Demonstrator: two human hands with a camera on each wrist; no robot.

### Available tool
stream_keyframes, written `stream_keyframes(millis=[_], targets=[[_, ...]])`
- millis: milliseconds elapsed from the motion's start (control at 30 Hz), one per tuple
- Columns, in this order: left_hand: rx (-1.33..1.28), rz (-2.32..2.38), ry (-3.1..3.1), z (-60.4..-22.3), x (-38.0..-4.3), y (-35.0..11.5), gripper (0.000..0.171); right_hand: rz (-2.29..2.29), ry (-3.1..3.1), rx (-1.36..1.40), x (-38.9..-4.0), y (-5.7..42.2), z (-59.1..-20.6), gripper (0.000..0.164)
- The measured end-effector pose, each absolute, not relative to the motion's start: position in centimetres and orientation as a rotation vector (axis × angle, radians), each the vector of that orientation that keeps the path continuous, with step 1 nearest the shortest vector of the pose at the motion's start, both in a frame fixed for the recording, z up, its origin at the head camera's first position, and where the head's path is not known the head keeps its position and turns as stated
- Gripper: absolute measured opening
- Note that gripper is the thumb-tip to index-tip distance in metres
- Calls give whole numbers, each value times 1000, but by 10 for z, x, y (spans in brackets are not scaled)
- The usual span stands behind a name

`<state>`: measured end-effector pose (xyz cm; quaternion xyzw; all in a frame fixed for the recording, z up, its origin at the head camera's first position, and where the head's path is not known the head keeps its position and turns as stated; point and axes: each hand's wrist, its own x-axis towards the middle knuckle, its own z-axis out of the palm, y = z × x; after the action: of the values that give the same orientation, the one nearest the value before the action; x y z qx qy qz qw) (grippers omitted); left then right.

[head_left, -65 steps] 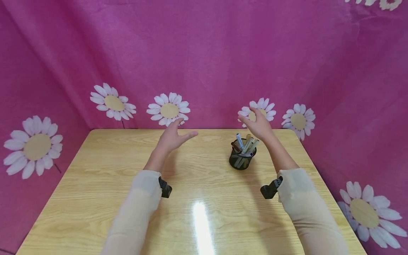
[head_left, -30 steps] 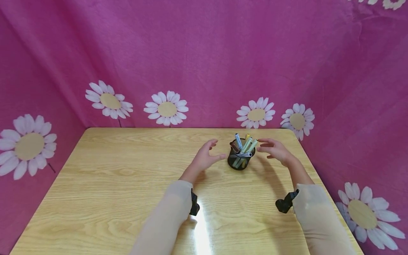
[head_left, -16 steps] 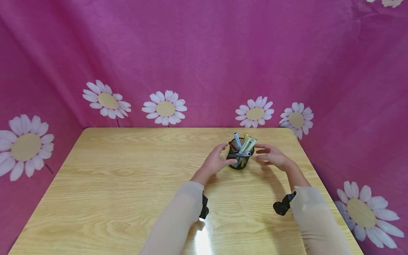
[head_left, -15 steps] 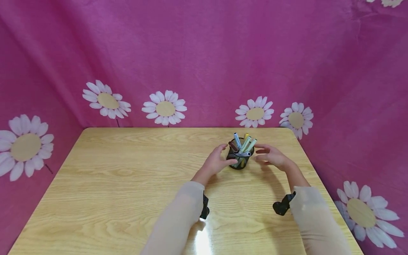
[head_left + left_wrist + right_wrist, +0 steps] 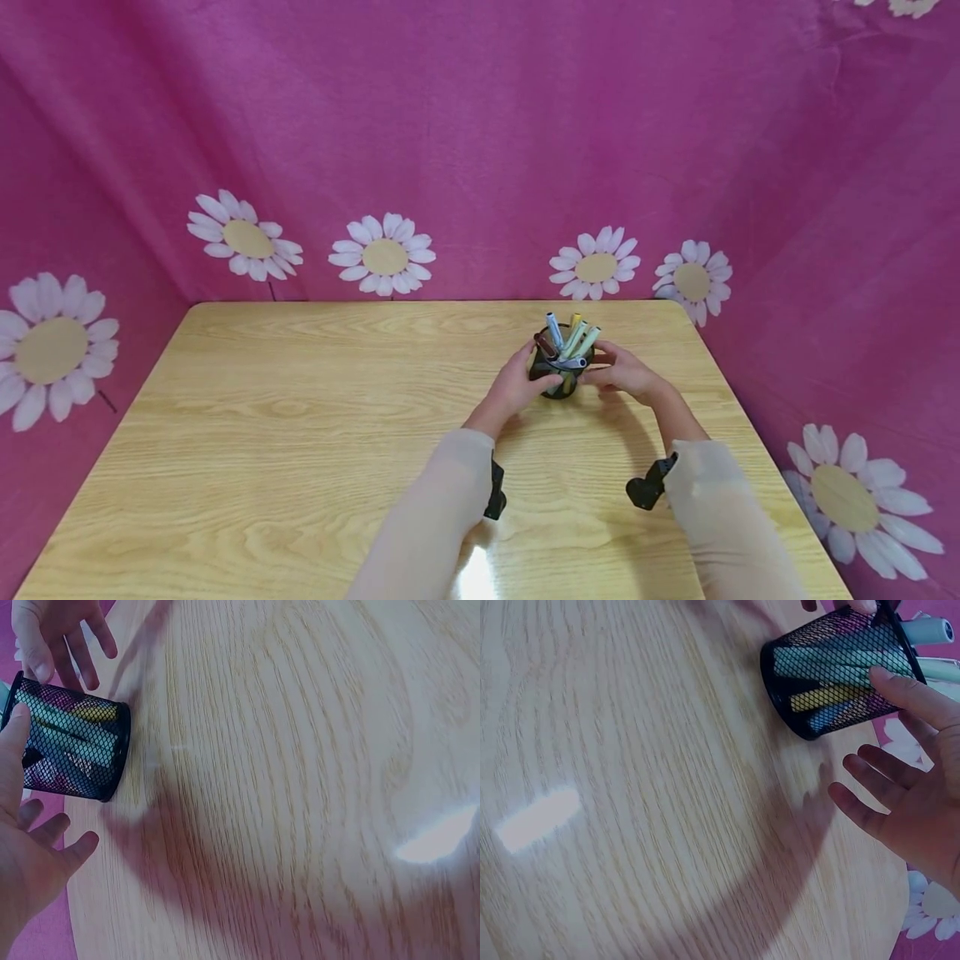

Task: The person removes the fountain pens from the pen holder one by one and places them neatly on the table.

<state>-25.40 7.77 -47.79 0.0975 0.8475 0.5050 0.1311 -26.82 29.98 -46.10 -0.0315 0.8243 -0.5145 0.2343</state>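
A black mesh pen holder [image 5: 572, 377] stands upright on the wooden table, filled with several pale green, blue, yellow and brown marker pens [image 5: 588, 341]. My left hand [image 5: 513, 385] holds its left side, thumb across the front. On the other side my right hand [image 5: 628, 375] holds it too, with the thumb near the front. The left wrist view shows the left thumb on the mesh of the pen holder [image 5: 75, 746], other fingers spread below. In the right wrist view, the right hand [image 5: 930, 806] has its thumb on the mesh; some fingertips behind the holder are hidden.
The light wood table [image 5: 300, 417] extends far to the left of the pen holder. Its back edge meets a pink curtain [image 5: 480, 150] printed with white daisies. A bright light reflection [image 5: 476, 575] lies on the tabletop near the front.
Both hands have come down from the back of the table and closed in on the pen holder from either side. The holder stays at about the same spot.
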Motion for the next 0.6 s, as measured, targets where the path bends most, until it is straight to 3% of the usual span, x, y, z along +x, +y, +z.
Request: stream_keyframes(millis=[367,600], targets=[[230,1525,2465,-478,-254,84,76,-1451,2296,-142,-272,288,-463,68],[232,1551,2486,-479,-255,87,74,-1454,2305,-137,-271,285,-461,71]])
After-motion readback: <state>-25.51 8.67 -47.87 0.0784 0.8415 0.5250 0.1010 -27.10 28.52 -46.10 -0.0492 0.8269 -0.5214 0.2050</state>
